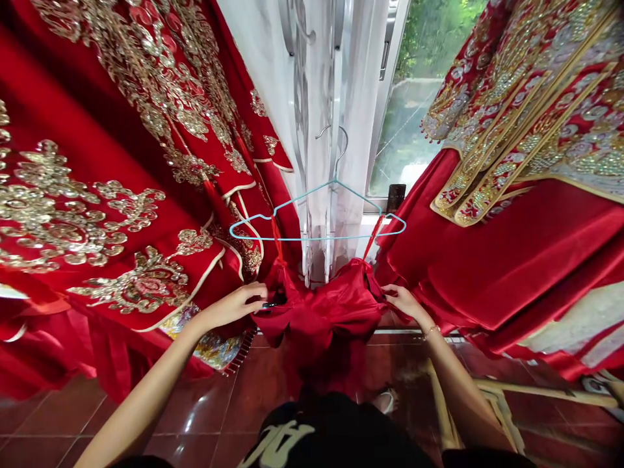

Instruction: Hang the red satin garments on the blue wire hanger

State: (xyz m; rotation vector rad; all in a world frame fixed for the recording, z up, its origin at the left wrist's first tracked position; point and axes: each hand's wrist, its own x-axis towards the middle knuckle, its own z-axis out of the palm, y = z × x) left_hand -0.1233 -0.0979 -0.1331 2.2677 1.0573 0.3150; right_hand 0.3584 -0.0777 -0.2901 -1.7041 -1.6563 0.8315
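Note:
A red dress (331,302) with thin straps hangs from a light-blue hanger (336,238). The hanger's metal hook (344,140) points up in front of the white curtain. At the dress's left side, my left hand (247,301) has its fingers closed on the edge of the fabric. A small dark shiny thing shows by those fingertips; I cannot make out what it is. My right hand (400,300) pinches the dress's opposite side below the strap. The bodice spreads between both hands, and its lower part falls into shadow in front of my body.
Red garments with gold embroidery (141,286) hang close on the left. A beaded red jacket (531,123) and a red satin skirt (487,273) hang on the right. Behind are a white curtain (258,45) and a window (414,104). A wooden frame (536,390) stands on the tiled floor (205,403).

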